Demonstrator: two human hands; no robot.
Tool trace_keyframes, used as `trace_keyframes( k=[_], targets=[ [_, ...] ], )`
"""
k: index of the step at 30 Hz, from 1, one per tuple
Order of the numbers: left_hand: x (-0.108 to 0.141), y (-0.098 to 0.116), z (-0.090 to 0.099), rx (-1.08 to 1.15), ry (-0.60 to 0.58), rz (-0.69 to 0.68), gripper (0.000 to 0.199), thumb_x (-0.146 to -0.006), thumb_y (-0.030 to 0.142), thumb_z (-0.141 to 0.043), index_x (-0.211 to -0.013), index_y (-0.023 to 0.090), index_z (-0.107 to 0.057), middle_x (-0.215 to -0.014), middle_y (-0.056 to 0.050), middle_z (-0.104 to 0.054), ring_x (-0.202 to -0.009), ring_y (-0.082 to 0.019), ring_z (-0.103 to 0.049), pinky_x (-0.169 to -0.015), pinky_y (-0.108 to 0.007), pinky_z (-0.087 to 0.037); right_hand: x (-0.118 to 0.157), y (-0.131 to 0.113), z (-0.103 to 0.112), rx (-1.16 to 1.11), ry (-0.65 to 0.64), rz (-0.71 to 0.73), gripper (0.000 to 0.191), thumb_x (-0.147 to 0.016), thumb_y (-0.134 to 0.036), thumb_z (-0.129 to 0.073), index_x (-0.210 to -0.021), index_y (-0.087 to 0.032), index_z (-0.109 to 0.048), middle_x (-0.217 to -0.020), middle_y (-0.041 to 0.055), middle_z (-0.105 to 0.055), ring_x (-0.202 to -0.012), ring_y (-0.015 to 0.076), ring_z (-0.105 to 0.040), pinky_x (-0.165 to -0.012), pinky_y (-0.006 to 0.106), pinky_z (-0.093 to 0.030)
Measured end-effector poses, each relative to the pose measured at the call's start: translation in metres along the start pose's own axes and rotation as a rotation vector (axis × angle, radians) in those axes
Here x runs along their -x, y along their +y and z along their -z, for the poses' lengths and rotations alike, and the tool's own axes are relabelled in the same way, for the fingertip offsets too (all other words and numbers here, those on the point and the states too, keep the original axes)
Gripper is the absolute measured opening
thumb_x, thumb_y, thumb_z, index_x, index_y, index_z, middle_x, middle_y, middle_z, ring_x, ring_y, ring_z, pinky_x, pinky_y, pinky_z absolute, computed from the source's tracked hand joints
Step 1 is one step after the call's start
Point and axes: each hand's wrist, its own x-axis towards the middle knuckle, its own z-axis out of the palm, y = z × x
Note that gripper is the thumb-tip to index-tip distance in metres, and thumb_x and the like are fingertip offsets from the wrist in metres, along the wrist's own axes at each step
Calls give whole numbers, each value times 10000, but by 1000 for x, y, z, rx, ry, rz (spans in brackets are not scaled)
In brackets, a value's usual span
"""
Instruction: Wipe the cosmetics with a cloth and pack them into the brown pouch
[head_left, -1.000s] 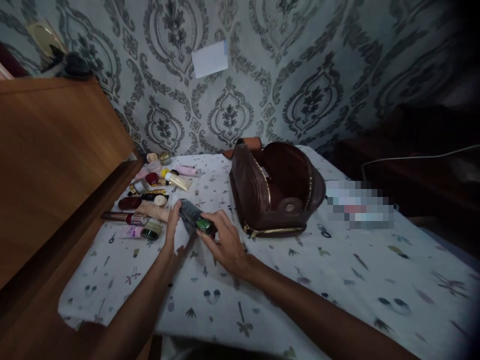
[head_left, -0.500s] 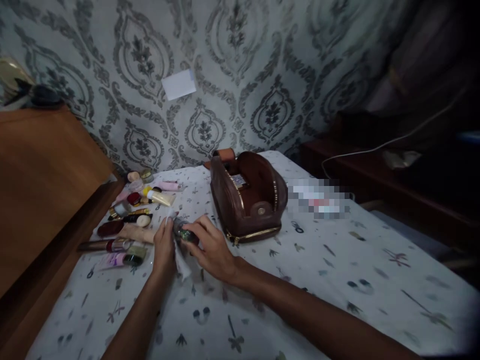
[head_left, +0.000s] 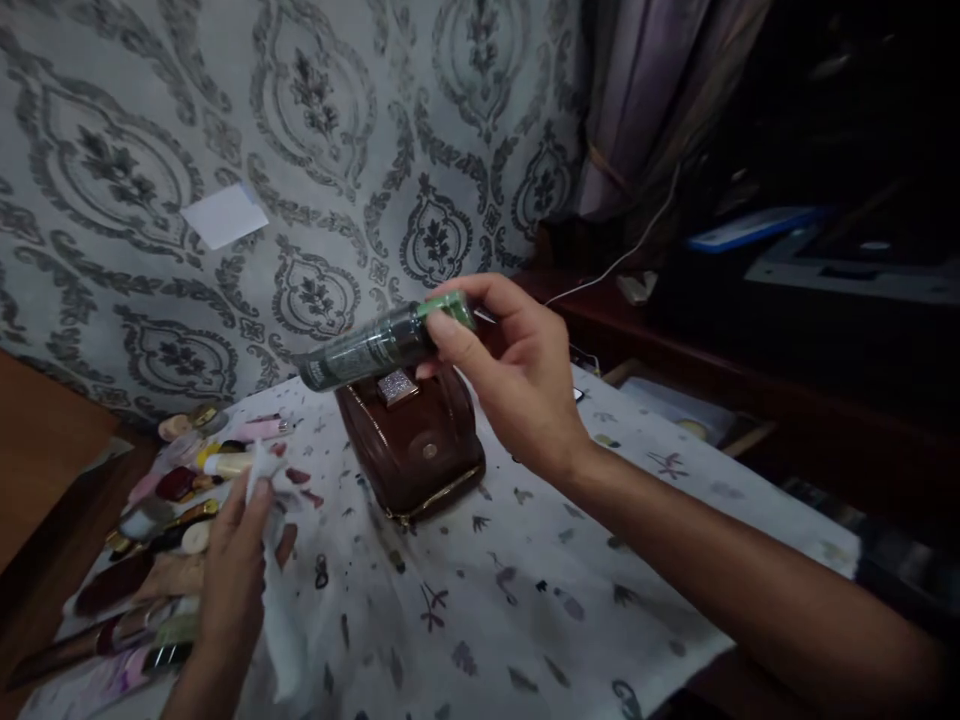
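My right hand (head_left: 517, 370) grips a dark green bottle (head_left: 360, 348) by its green end, thumb and fingers round it. The bottle is held nearly level, in the air above and in front of the brown bag (head_left: 420, 450). The bag stands unzipped on the patterned sheet, with a glittery square item (head_left: 397, 387) at its opening. My left hand (head_left: 238, 530) pinches a white cloth (head_left: 281, 620), which hangs down beside the fingers. Next to that hand lies a group of cosmetics, among them a cream tube (head_left: 227, 465) and a dark red compact (head_left: 176, 484).
A wooden panel (head_left: 45, 450) stands at the left edge. Behind is a patterned wall with a white card (head_left: 225, 216). At the right are a dark red surface, a white cable (head_left: 626, 255), an open drawer (head_left: 675, 410) and a blue-edged object (head_left: 754, 228).
My right hand has lifted the bottle up and right, away from the cloth, to above the bag. My left hand still holds the cloth. The view has turned right.
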Motion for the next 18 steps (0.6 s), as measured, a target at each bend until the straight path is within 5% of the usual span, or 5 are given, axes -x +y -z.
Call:
trace_keyframes(
  k=[4, 7, 10, 15, 18],
  targets=[
    [8, 66, -35, 34, -143, -203, 656, -705, 703, -678, -1230, 312, -642, -1020, -50, -730, -767, -178, -690, -514, -189, -501, -10, 21, 0, -247, -37, -100, 317, -831, -480, -692, -961, -203, -609, -898, -29, -585, -673, 64, -642, -640, 184, -568],
    [13, 95, -54, -32, -198, -228, 531, -735, 575, -734, -1189, 319, -636, -931, 4, -717, -676, -125, -679, -505, -157, -473, -16, 33, -2, -360, -74, -136, 344, -776, -463, -762, -939, -201, -611, -882, -20, -599, -669, 81, -631, -675, 218, -599],
    [4, 104, -60, -61, -177, -240, 413, -745, 491, -756, -1090, 292, -645, -859, 39, -693, -603, -89, -640, -482, -142, -453, -19, 39, -1, -398, -112, -143, 334, -755, -435, -781, -937, -207, -616, -852, -27, -576, -719, 98, -630, -736, 247, -613],
    [-30, 110, -57, -12, -360, -241, 447, -678, 575, -784, -837, 186, -633, -706, 6, -649, -532, -92, -551, -346, -127, -309, -23, 48, 2, -362, -157, -160, 284, -779, -377, -750, -958, -213, -602, -901, -20, -590, -740, 110, -656, -758, 273, -596],
    [-41, 114, -61, -108, -378, -210, 453, -661, 572, -792, -820, 174, -643, -746, -8, -667, -546, -97, -563, -371, -139, -359, -30, 50, 6, -278, -145, -120, 228, -814, -342, -700, -967, -214, -589, -868, -21, -587, -727, 117, -643, -728, 279, -584]
  ],
)
